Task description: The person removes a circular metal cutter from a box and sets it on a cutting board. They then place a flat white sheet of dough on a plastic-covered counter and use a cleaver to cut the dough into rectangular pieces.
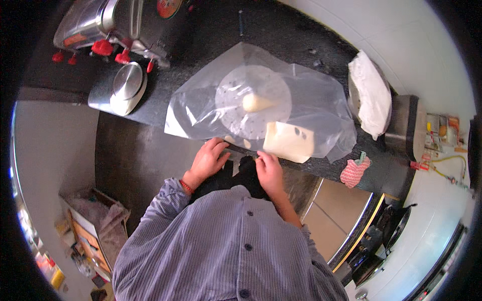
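My left hand rests at the counter's front edge with bent fingers, close to the near rim of a clear plastic sheet. My right hand is at the same edge, fingers curled, just below a pale yellow folded piece whose material I cannot tell. Whether either hand grips anything cannot be made out. On the plastic or under it lies a round speckled disc, with a pale cone-shaped lump at its middle. Two small pale pieces lie near my left hand.
A kitchen scale and a metal appliance with red knobs stand at the left. At the right are a white cloth over a bowl, a metal container, a pink patterned cloth item and a stove.
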The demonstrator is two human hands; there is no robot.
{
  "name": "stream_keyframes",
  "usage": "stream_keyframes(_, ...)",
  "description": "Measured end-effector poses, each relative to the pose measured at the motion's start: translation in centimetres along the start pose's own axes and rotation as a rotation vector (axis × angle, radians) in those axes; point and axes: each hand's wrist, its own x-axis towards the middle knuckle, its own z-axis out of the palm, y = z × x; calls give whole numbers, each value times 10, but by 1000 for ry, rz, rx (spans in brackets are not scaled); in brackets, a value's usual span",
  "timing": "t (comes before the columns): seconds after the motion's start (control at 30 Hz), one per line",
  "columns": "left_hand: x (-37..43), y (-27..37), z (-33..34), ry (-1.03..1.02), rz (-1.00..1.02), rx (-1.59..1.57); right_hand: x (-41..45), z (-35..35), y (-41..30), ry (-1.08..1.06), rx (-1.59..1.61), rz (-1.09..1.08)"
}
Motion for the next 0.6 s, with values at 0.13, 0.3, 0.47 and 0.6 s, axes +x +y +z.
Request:
stream_keyframes(0.13,-1,-2,-9,-15,78,36,11,16,-8,15,-154,-92)
stream_keyframes(0.3,-6,-11,-16,-38,143,56,6,28,-9,141,-149,-121)
stream_keyframes(0.47,-4,-16,-22,-114,129,26,-6,32,6,237,-108,-126)
stream_keyframes(0.6,0,-18,-22,-190,185,-13,-18,30,5,262,-59,-70)
